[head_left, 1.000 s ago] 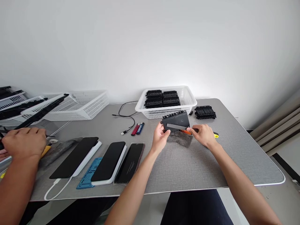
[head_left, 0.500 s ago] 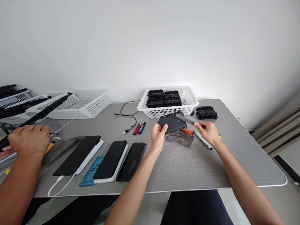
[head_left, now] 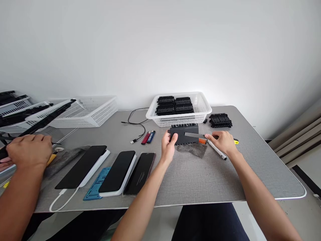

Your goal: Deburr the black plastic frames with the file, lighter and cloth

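My left hand [head_left: 170, 144] grips the left end of a black plastic plate [head_left: 183, 134] with toothed edges, thumb on its face. My right hand [head_left: 223, 142] is closed around the handle of a flat metal file [head_left: 194, 135], whose dark, yellow-tipped end shows past the fingers. The file's blade lies across the plate's face. Beneath them on the table are a crumpled dark plastic bag [head_left: 194, 150], an orange item [head_left: 202, 141] partly hidden behind the hands, and a white marker [head_left: 217, 149] with a black cap.
A white basket [head_left: 179, 118] holds several black toothed plates; more are stacked to its right [head_left: 220, 120]. Phones and power banks [head_left: 117, 172], a cable [head_left: 137, 124] and two lighters [head_left: 148, 137] lie left. A co-worker's hand [head_left: 30, 150] holds a long black part near other baskets [head_left: 96, 112].
The black plate has turned in my left hand so its long edge runs level. The file has swung from slanting to nearly level and moved slightly left across the plate.
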Motion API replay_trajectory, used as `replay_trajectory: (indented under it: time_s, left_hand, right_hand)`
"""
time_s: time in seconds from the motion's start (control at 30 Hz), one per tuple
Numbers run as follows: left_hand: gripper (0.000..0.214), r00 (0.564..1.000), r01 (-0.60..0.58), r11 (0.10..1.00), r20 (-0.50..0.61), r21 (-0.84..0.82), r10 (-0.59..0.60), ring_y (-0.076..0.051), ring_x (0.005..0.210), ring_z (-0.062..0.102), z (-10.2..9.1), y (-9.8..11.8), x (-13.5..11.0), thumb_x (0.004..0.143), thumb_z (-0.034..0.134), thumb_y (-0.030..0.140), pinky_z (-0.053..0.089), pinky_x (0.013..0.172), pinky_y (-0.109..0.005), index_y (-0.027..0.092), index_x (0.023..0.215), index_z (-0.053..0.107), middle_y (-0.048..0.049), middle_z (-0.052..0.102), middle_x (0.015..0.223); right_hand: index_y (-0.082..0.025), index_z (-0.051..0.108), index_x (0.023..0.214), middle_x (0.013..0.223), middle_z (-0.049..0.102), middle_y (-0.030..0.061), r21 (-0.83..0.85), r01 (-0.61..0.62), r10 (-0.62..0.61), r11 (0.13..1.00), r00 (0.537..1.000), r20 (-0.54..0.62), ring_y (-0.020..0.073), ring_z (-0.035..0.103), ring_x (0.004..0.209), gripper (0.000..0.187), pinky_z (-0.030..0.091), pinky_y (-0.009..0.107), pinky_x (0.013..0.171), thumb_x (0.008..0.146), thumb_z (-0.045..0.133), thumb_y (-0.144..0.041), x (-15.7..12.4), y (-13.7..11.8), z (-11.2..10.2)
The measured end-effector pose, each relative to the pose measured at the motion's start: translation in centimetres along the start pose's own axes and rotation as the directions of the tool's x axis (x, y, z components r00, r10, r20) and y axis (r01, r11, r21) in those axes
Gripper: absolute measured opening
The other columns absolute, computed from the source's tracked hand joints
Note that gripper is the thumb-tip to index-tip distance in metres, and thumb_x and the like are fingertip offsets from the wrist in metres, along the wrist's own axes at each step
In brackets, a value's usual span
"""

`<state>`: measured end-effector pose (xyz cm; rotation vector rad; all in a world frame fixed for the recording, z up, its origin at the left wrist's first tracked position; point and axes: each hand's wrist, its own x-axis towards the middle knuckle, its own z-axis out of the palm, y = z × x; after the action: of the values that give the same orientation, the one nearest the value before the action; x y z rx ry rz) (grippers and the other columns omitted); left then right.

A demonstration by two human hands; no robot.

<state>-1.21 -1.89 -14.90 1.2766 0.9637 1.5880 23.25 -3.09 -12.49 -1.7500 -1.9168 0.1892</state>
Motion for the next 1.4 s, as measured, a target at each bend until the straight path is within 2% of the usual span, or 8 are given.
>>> replay_trajectory:
  time_s: [0.23,0.73,0.93,1.0,1.1,1.23,1.3,1.4]
  left_hand:
    - [0.036,0.998,-0.044,0.999,-0.039,0.003,0.044,-0.024,0.101,0.064,-0.5,0.5,0.4,0.079,0.068,0.047,0.047,0.094,-0.038,0.020,0.102,0.063,-0.0090,0.068,0.104]
    - [0.037,0.999,-0.044,0.999,-0.016,0.010,0.044,-0.025,0.102,0.064,-0.6,0.6,0.4,0.079,0.067,0.048,0.048,0.093,-0.039,0.021,0.105,0.063,-0.0095,0.068,0.106]
    - [0.033,0.997,-0.066,0.997,-0.042,0.035,0.068,-0.023,0.099,0.065,-0.6,0.9,0.3,0.081,0.066,0.046,0.049,0.089,-0.036,0.020,0.102,0.061,-0.0093,0.069,0.105]
    - [0.032,0.994,-0.078,0.994,-0.069,0.072,0.083,-0.022,0.095,0.066,-0.3,1.2,0.1,0.082,0.066,0.044,0.050,0.086,-0.034,0.019,0.101,0.060,-0.0091,0.070,0.102]
    - [0.035,0.996,-0.065,0.992,-0.060,0.111,0.072,-0.021,0.090,0.068,0.4,1.5,-0.7,0.081,0.067,0.042,0.051,0.082,-0.031,0.019,0.105,0.057,-0.0089,0.071,0.097]
    - [0.042,0.997,-0.073,0.989,0.003,0.125,0.074,-0.023,0.096,0.068,1.6,1.4,-2.0,0.083,0.065,0.040,0.051,0.084,-0.031,0.020,0.118,0.054,-0.0099,0.071,0.103]
    - [0.042,0.995,-0.089,0.981,0.063,0.169,0.080,-0.023,0.096,0.068,2.1,1.3,-2.7,0.084,0.065,0.038,0.051,0.083,-0.032,0.020,0.121,0.054,-0.0097,0.072,0.103]
    - [0.045,0.974,-0.155,0.960,0.201,0.233,0.109,-0.025,0.098,0.069,2.7,1.3,-3.5,0.083,0.066,0.034,0.052,0.085,-0.035,0.022,0.126,0.055,-0.0098,0.072,0.107]
  right_hand:
    - [-0.019,0.047,0.052,0.048,0.044,0.0005,0.002,0.001,-0.001,1.000,0.999,-0.037,0.0132,0.034,0.050,0.069,0.019,0.027,0.054,0.080,0.035,-0.082,0.4,0.9,-0.4]
    - [-0.020,0.054,0.054,0.047,0.044,0.0006,0.034,0.043,-0.042,0.998,0.999,-0.029,0.0134,0.035,0.049,0.069,0.022,0.027,0.054,0.080,0.034,-0.081,0.5,1.3,-0.6]
    - [-0.019,0.044,0.051,0.048,0.038,-0.0015,0.113,-0.003,0.007,0.994,0.999,-0.035,0.0118,0.028,0.050,0.065,0.022,0.027,0.051,0.081,0.041,-0.077,0.8,2.0,-0.9]
    - [-0.019,0.042,0.053,0.050,0.037,-0.0019,0.278,-0.017,0.012,0.960,1.000,0.018,0.0108,0.029,0.050,0.063,0.022,0.026,0.050,0.083,0.042,-0.074,0.8,1.9,-1.1]
    - [-0.018,0.052,0.065,0.054,0.039,-0.0026,0.601,-0.079,-0.035,0.795,0.984,0.175,0.0100,0.032,0.050,0.058,0.026,0.025,0.048,0.085,0.042,-0.071,0.5,0.6,-1.0]
    - [-0.012,0.064,0.109,0.059,0.038,-0.0044,0.802,-0.154,-0.094,0.577,0.963,0.252,0.0090,0.032,0.050,0.062,0.028,0.023,0.047,0.086,0.046,-0.067,-0.6,-2.4,-0.4]
    - [-0.013,0.060,0.124,0.062,0.038,-0.0048,0.823,-0.144,-0.147,0.550,0.953,0.265,0.0085,0.030,0.051,0.066,0.027,0.022,0.047,0.083,0.054,-0.064,-1.1,-3.6,-0.2]
    - [-0.017,0.059,0.129,0.066,0.041,-0.0038,0.815,-0.067,-0.223,0.576,0.946,0.236,0.0097,0.033,0.057,0.065,0.029,0.023,0.051,0.078,0.065,-0.057,-1.4,-4.5,-0.3]
